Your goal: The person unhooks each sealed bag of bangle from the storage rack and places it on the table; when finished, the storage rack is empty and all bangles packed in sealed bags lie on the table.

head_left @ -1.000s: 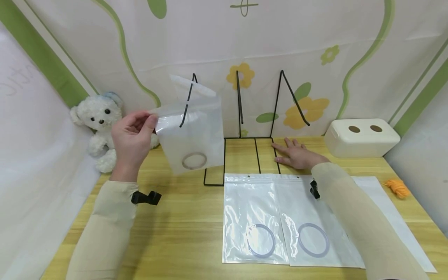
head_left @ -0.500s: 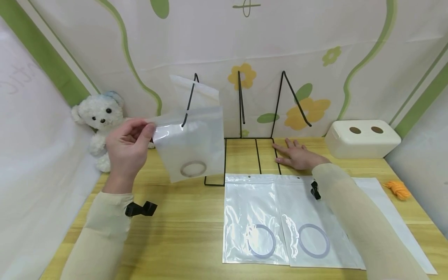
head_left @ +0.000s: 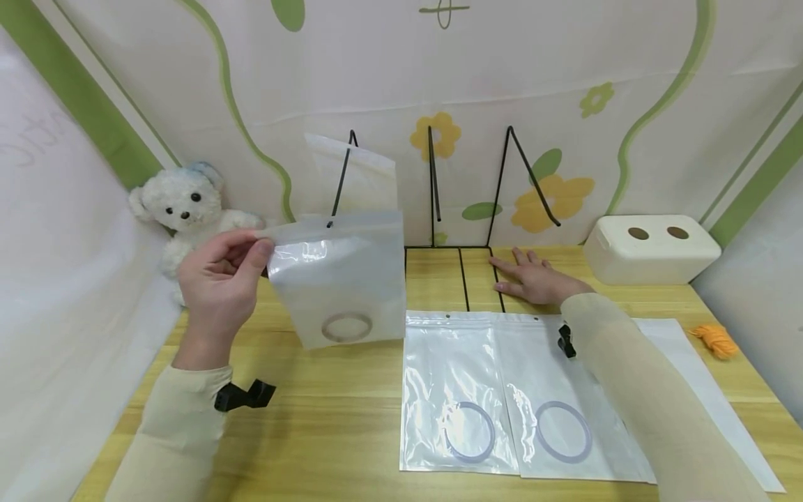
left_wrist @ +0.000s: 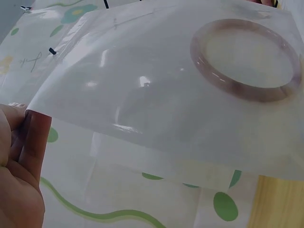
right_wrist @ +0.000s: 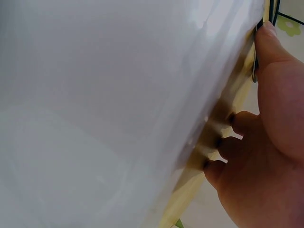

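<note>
The clear bag point(head_left: 341, 279), a brownish ring point(left_wrist: 259, 95) inside, hangs by its top strip at the tip of the left prong point(head_left: 341, 181). The left hand point(head_left: 219, 282) pinches the bag's upper left corner; the right hand point(head_left: 533, 279) rests with fingers spread against the wire base point(head_left: 463, 279). The step looks like drawing the bag off; the hole is too small to tell how nearly free it is. Next calls for easing the strip past the tip, base steadied. Bare tabletop point(head_left: 320, 418) opens toward the person, left of two flat bags point(head_left: 448, 376); a plush bear point(head_left: 182, 199) crowds the left hand.
</note>
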Demonstrator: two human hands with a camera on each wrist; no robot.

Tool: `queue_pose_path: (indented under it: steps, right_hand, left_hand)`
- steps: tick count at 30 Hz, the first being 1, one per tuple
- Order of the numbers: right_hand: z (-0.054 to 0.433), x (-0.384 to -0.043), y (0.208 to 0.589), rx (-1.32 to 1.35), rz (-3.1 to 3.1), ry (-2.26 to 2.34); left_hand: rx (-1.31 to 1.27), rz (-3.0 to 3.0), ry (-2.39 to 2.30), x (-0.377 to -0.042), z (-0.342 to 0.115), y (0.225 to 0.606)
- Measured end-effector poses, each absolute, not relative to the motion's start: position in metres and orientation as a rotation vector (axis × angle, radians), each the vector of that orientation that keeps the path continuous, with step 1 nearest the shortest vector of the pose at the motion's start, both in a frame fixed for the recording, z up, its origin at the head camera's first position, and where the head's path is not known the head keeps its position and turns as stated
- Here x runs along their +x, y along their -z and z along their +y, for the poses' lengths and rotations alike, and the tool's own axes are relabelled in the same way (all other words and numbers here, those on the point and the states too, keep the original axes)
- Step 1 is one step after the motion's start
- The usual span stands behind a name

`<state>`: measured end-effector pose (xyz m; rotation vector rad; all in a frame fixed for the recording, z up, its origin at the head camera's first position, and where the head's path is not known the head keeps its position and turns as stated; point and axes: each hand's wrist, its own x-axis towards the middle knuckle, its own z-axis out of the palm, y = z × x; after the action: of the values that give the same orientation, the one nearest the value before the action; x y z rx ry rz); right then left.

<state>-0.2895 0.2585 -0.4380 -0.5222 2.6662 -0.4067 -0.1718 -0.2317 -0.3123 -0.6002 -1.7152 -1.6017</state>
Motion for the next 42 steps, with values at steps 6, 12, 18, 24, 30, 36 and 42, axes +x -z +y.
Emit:
queue_pose_path:
  steps: [6,12,18,24,30,36,42]
  right_hand:
    - [0.261,-0.29,0.436,-0.525,2.666,0.41]
    - [0.262,-0.289,0.436,-0.522,2.664,0.414]
    - [0.261,-0.289,0.437,-0.527,2.668,0.406]
    - [0.26,-0.289,0.437,-0.542,2.678,0.408]
    - [0.26,-0.288,0.437,-0.558,2.682,0.399]
    - [0.261,-0.29,0.437,-0.554,2.685,0.398]
    - [0.261,-0.291,0.438,-0.548,2.681,0.393]
  left_hand:
    - [-0.614,-1.65,1.634,-0.166,-0.234,0.313]
    - [-0.616,-1.62,1.681,-0.159,-0.239,0.315]
    - [-0.585,-1.631,1.791,-0.146,-0.249,0.322]
    - [-0.46,-1.689,1.972,-0.138,-0.258,0.332]
    - [-0.146,-1.979,2.006,-0.139,-0.265,0.349]
    - [-0.016,-2.193,1.962,-0.148,-0.273,0.364]
    - [0.009,-2.417,1.817,-0.16,-0.274,0.37]
